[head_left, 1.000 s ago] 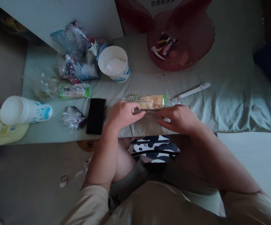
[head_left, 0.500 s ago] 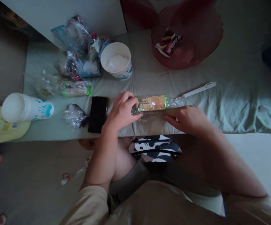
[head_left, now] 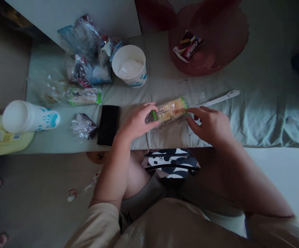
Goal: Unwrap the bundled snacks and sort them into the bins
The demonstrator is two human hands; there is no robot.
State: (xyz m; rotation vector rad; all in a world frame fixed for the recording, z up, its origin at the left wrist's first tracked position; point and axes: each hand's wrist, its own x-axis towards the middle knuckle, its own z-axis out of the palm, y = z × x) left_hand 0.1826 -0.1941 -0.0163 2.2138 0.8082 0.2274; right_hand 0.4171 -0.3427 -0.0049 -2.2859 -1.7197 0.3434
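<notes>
My left hand (head_left: 141,121) is closed around the left end of a clear-wrapped pack of soda biscuits (head_left: 170,110) with green edges. The pack slants slightly upward to the right, its loose clear wrapper sticking out past the far end. Beside that right end is my right hand (head_left: 209,124), index finger and thumb apart with a gap between them; the index fingertip is at or very near the wrapper. A white knife-like tool (head_left: 221,99) lies just beyond my right hand on the green cloth (head_left: 162,79).
A black phone (head_left: 108,125) and a crumpled dark packet (head_left: 83,126) lie left of my left hand. Farther back stand a white paper bucket (head_left: 136,81), bagged snacks (head_left: 87,41) and a reddish bowl (head_left: 216,65) holding a wrapped snack. Stacked paper cups (head_left: 35,117) lie at far left.
The biscuit pack has turned, its right end rising away from me. My right hand has moved up toward that end, with index finger and thumb now spread. My left hand stays on the pack.
</notes>
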